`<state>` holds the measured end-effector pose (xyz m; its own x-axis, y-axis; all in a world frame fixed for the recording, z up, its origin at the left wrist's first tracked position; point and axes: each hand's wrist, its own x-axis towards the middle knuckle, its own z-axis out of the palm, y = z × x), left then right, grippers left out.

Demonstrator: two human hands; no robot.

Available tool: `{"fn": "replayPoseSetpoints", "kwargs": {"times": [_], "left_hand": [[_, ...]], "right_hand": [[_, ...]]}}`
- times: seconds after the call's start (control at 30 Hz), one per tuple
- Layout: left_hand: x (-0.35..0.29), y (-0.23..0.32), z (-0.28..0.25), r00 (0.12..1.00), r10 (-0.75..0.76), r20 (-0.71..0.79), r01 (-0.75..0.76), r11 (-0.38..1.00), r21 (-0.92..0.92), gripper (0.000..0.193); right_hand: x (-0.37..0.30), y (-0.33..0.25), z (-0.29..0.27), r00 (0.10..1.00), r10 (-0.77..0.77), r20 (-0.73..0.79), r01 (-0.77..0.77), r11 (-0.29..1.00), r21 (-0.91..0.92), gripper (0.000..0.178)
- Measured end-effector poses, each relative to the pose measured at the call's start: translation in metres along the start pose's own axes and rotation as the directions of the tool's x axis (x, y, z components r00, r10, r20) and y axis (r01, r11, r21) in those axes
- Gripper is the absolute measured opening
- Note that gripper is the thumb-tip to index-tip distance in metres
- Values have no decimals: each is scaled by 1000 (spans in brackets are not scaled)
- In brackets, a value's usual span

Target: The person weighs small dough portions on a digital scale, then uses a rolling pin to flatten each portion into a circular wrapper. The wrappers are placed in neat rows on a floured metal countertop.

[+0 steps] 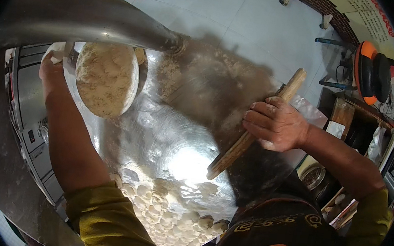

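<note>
My right hand (pixel 276 124) is closed around the middle of a wooden rolling pin (pixel 234 155), which slants over the right side of the metal worktop (pixel 158 128). At the far left, my left hand (pixel 51 67) has its fingers curled against something white (pixel 58 50); what exactly it is cannot be made out. Beside that hand stands a white bowl (pixel 135 87) filled with pale flour (pixel 105 80). Many small floured dough pieces (pixel 163 215) lie close together at the worktop's near edge, partly hidden by my left sleeve.
A thick metal pipe (pixel 98 14) crosses the upper left above the worktop. Loose flour (pixel 168 74) dusts the far part. To the left is a steel appliance (pixel 34 120). At right stand an orange and black chair (pixel 368 71) and a cluttered shelf with a round container (pixel 313 176).
</note>
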<state>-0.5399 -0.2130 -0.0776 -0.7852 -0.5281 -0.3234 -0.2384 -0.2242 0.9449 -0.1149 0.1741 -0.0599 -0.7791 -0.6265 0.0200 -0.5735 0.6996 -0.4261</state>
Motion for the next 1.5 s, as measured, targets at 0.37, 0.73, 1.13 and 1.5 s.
{"fn": "replayPoseSetpoints", "kwargs": {"times": [0.37,0.73,1.13,1.5], "left_hand": [[46,-15,-1,947,318,48,-295,801,521,42],[-37,-6,-77,954,237,185,-301,764,571,33],[-375,-44,-301,976,16,219,-163,721,673,22],[-473,-70,-262,926,287,243,-349,412,842,31]], "right_hand": [[3,1,1,1000,-25,2,25,999,20,46],[8,-1,-6,998,-8,60,3,998,70,34],[-9,-8,13,987,-21,-162,3,994,-109,45],[-14,-7,15,984,-54,-170,33,992,-124,47]]}}
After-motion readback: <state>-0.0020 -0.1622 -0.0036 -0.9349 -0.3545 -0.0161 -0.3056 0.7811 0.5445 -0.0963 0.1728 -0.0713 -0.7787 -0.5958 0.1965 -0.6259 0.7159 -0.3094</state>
